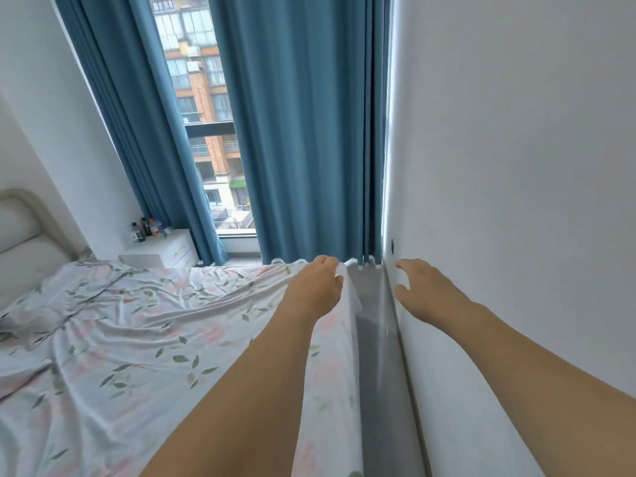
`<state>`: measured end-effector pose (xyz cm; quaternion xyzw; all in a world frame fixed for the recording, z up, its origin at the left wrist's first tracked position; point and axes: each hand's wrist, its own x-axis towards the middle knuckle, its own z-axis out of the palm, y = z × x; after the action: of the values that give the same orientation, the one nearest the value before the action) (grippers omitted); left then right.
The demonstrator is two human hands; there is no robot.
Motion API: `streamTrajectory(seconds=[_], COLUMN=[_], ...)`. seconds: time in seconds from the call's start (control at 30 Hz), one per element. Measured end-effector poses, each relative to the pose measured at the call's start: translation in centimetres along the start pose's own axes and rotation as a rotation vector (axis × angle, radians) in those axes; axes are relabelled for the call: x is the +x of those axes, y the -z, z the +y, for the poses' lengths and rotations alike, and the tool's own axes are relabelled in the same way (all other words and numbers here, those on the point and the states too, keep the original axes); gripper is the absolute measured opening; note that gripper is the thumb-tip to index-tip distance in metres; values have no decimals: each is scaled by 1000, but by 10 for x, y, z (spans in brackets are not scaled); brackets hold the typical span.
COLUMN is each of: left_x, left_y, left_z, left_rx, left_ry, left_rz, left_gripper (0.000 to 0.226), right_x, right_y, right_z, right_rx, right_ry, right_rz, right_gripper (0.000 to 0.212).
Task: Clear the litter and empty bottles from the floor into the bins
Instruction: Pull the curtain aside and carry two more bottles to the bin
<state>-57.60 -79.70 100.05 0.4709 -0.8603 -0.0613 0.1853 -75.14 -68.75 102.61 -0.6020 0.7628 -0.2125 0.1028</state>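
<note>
Two bare forearms reach forward from the bottom of the head view toward the far corner of a bedroom. The left hand [318, 287] lies at the far right corner of the bed [144, 339], its fingers curled over the edge of the floral sheet [103, 373] and gripping a fold of it where the cloth drops toward the gap beside the wall. The right hand [425, 292] hovers just across that gap, close to the white wall [516, 201], with fingers spread and loosely bent and nothing in its hold; whether the fingertips touch the wall cannot be told. Between the two hands a narrow strip of grey floor [377, 356] runs away from the camera along the skirting toward the blue curtains [303, 132]. No litter or bottle can be made out on that strip, and no bin shows, so the direction and long axis of any such thing cannot be told. Well to the left of both hands, a white bedside cabinet [165, 249] carries a small cluster of bottles [148, 228] standing upright; their labels are too small to read. Through the window [206, 115] between the curtains a brick building shows. No writing is legible anywhere.
</note>
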Motion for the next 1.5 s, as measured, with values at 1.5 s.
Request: streamTrajectory(seconds=[1.5], left_x=[674], left_y=[-131], left_z=[-58], left_rx=[43], left_ry=[-25], left_rz=[20], left_gripper=[38], right_x=[666], right_y=[42], right_z=[165], right_rx=[61], right_ry=[-18], right_rz=[62], right_gripper=[39])
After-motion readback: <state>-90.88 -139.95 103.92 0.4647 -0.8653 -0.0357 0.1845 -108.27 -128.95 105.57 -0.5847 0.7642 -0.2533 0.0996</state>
